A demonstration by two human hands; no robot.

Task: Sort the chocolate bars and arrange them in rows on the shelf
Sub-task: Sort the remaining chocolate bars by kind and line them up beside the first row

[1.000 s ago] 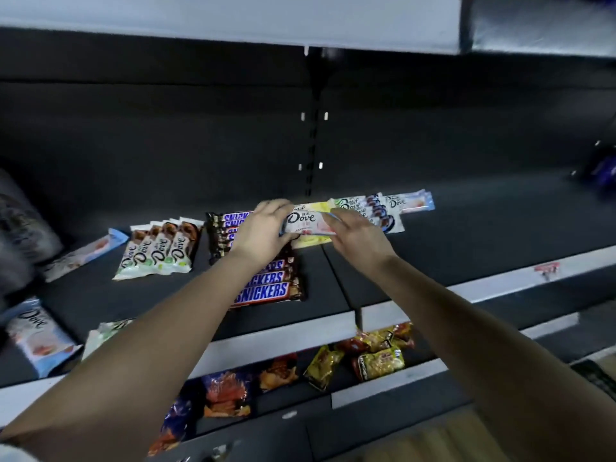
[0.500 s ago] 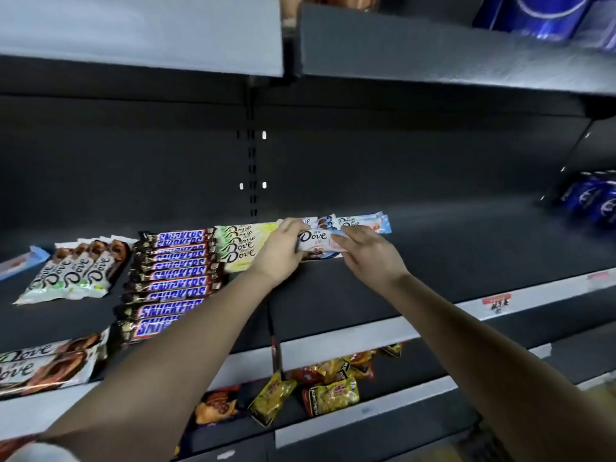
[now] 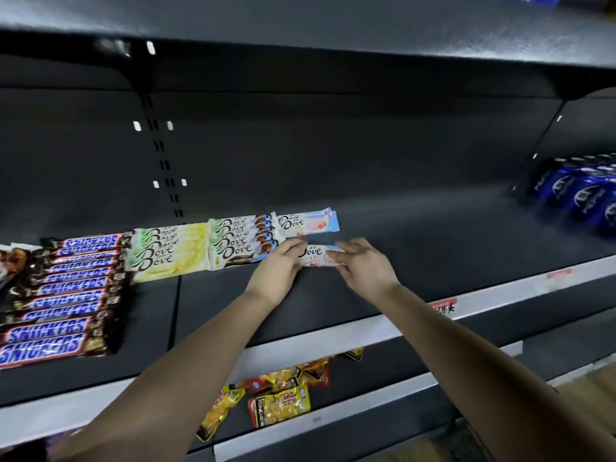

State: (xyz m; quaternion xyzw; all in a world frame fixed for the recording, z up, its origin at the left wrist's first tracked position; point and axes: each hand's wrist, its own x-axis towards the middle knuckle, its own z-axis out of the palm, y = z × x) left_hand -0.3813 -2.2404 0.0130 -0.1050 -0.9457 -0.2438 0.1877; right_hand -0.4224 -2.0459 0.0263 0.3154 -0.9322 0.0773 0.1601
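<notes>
A pink-and-white Dove bar [image 3: 316, 256] lies on the dark shelf [image 3: 416, 248], held at both ends. My left hand [image 3: 278, 268] grips its left end and my right hand [image 3: 361, 265] grips its right end. Just behind it lie matching pink Dove bars [image 3: 308, 223]. To the left run a row of blue-and-white Dove bars [image 3: 243, 241], a row of yellow-green Dove bars [image 3: 166, 251], and a long row of Snickers bars [image 3: 63, 295].
Blue packets [image 3: 580, 191] stand at the shelf's far right. Yellow and red snack bags [image 3: 283, 391] lie on the lower shelf. Red price tags [image 3: 445, 306] sit on the white front rail. Another shelf hangs overhead.
The view has swung right and closer. Both hands have carried the pink Dove bar rightward and lowered it onto the shelf in front of the other pink bars.
</notes>
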